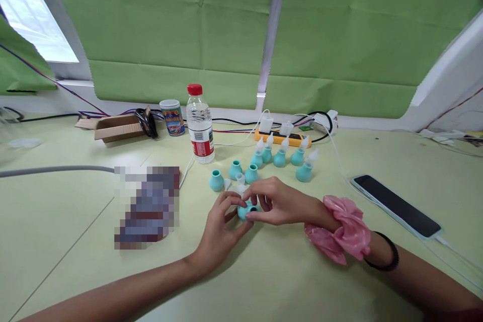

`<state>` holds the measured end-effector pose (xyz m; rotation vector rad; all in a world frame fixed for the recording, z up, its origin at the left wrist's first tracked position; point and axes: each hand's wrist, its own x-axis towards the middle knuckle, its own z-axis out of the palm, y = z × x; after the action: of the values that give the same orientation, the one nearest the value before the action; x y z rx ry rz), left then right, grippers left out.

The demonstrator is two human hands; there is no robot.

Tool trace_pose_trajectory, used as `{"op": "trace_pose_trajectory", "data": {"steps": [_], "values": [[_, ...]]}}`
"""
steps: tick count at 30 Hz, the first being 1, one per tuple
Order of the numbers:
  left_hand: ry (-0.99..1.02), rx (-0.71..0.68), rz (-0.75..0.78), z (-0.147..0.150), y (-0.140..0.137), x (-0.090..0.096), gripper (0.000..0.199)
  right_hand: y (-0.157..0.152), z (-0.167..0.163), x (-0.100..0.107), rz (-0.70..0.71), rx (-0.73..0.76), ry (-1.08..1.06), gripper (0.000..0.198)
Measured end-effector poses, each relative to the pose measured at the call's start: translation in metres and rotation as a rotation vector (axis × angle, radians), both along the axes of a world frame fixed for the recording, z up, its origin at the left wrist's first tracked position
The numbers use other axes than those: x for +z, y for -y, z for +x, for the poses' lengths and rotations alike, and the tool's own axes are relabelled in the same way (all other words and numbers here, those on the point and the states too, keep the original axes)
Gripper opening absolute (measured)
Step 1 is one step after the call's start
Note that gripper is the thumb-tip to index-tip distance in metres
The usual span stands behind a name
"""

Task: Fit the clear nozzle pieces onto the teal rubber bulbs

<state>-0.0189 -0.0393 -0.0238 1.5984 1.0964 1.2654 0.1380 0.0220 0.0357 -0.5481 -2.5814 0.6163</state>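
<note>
We had teal bulb (242,214) grasped: left hand (222,227) round body, right hand (277,202) pinching near mouth; light, steady squeeze suited.

Spotting red-capped bottle (201,136) upright just beside can (173,122); open cardboard box (121,134) farther left; over right, orange power strip (271,138), then phone (396,206) lying face-up!

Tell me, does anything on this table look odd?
The blocky, pixelated patch on the table, left of the left hand, looks odd: it obscures whatever is there. The turquoise bulb is tilted, but that hand and the right hand are holding it. I see no spill.
</note>
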Motion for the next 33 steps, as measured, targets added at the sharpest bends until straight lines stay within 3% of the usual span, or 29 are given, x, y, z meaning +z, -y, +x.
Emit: {"op": "trace_pose_trajectory", "data": {"steps": [4,8,14,19,22,27,30,33], "values": [[-0.071,-0.035,0.038,-0.001,0.0,-0.004,0.024,-0.011,0.016,0.014,-0.015,-0.12,-0.086,0.016],[-0.323,-0.122,0.064,-0.001,0.0,-0.006,0.025,-0.031,0.032,0.016,-0.051,-0.284,-0.058,0.014],[-0.732,-0.153,0.314,0.001,0.008,-0.003,0.05,-0.038,0.023,-0.008,0.149,-0.352,0.083,0.023],[-1.043,-0.111,0.509,0.01,0.0,-0.007,0.048,-0.038,0.022,-0.002,0.19,-0.43,0.098,0.021],[-1.11,-0.042,0.58,0.015,-0.01,-0.011,0.038,-0.037,0.029,0.006,0.03,-0.389,0.123,0.016],[-1.047,0.068,0.758,0.013,-0.023,-0.013,0.028,-0.029,0.032,-0.003,-0.385,-0.131,0.144,0.036],[-1.052,-0.047,0.952,0.007,-0.03,-0.009,0.02,-0.03,0.029,-0.016,-0.604,-0.092,0.087,0.047],[-1.089,-0.165,1.119,0.003,-0.039,-0.005,0.019,-0.035,0.028,-0.02,-0.71,-0.095,0.067,0.048]]}}
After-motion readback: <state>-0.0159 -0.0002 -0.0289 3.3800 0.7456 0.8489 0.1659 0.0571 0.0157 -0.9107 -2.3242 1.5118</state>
